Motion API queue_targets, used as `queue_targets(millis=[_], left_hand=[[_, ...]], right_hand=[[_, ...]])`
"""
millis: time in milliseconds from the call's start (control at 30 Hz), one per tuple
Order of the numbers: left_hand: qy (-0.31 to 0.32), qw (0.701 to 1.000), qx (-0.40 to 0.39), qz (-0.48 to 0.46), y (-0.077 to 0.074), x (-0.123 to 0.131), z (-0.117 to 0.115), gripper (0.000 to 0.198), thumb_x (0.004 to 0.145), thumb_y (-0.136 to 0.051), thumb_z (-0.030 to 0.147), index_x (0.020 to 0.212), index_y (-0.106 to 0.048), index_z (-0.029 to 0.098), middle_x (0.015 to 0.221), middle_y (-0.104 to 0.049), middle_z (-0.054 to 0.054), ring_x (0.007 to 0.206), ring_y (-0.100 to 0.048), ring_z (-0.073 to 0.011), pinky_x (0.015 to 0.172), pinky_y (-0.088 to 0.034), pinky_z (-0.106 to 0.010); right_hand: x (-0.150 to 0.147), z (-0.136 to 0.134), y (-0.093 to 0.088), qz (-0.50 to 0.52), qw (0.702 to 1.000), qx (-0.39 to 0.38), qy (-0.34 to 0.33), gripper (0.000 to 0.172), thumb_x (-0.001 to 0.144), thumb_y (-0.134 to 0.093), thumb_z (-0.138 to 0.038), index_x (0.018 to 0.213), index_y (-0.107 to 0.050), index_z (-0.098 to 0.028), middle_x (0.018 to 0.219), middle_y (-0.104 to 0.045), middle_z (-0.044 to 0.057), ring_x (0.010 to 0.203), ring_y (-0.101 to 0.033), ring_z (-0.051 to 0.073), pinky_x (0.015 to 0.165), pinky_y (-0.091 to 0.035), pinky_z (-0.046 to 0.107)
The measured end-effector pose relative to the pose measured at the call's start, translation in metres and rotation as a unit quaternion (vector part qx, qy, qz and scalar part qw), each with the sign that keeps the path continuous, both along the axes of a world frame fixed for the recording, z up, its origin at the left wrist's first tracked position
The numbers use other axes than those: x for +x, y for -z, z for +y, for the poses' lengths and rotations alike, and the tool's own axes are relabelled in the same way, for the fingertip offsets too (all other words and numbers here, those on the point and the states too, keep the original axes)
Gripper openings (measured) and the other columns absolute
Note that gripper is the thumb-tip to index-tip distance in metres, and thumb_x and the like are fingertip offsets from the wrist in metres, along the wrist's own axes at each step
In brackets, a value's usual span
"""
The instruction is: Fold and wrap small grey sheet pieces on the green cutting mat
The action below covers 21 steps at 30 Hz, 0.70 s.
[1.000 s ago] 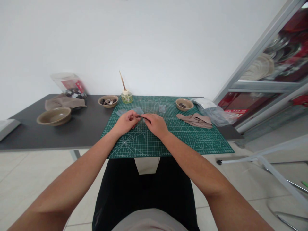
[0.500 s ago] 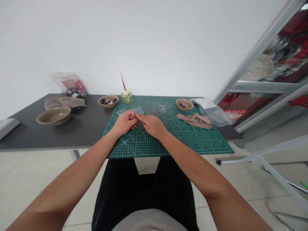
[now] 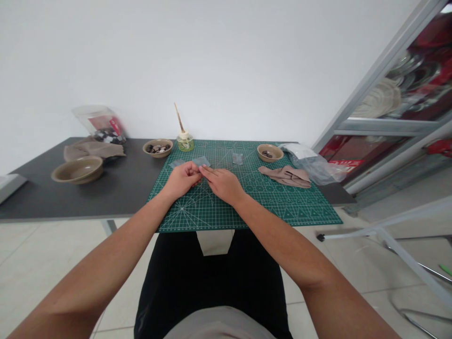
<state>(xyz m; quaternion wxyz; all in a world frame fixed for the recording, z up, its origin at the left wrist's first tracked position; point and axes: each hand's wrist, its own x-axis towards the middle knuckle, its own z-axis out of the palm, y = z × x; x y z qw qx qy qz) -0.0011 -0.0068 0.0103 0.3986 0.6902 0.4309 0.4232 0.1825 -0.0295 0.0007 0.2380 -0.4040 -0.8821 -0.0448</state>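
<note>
Both my hands meet over the far middle of a green cutting mat (image 3: pixel 254 207). My left hand (image 3: pixel 182 178) is curled, its fingertips pinched together on something too small to make out. My right hand (image 3: pixel 223 183) lies beside it, its fingers reaching to the left hand's fingertips and touching them. Just beyond the hands, small clear plastic pieces (image 3: pixel 202 161) lie on the mat. Another small clear piece (image 3: pixel 238 158) sits further right.
On the dark table (image 3: pixel 116 193) stand a bowl of dark buttons (image 3: pixel 157 148), an empty tan bowl (image 3: pixel 77 169), a glue jar with a brush (image 3: pixel 185 141), a small bowl (image 3: pixel 270 152), tan cloth (image 3: pixel 286 175), a clear bag (image 3: pixel 310 162), and a plastic jar (image 3: pixel 100 123). A metal rack (image 3: pixel 388 108) stands at the right.
A thin dark tool seen between my hands a second ago is no longer visible. My right hand's fingers have closed in on the left fingertips. The view shifted slightly.
</note>
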Motion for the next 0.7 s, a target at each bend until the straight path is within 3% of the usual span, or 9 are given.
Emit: queue_targets(millis=[300,700], left_hand=[[0.009,0.998,-0.024,-0.061,0.0004,0.0022,0.0020,0.021,0.072,-0.071,0.025,0.075,-0.050,0.020,0.057,-0.064,0.003,0.049,-0.058,-0.0105,0.050,-0.046,-0.022],[0.029,0.998,-0.024,-0.049,-0.0025,0.0023,-0.0021,0.024,0.070,-0.070,0.024,0.072,-0.047,0.020,0.056,-0.065,0.003,0.052,-0.063,-0.0127,0.054,-0.049,-0.023]], right_hand=[[0.0008,-0.0019,-0.0014,-0.001,0.999,-0.004,0.041,0.047,0.099,-0.039,-0.018,0.145,-0.046,-0.013,0.143,-0.055,0.010,0.116,-0.062,0.020,0.098,-0.046,0.036],[-0.0002,-0.0033,-0.0012,0.005,1.000,-0.004,0.010,0.049,0.097,-0.042,-0.015,0.146,-0.045,-0.016,0.146,-0.052,0.010,0.120,-0.060,0.020,0.101,-0.047,0.036]])
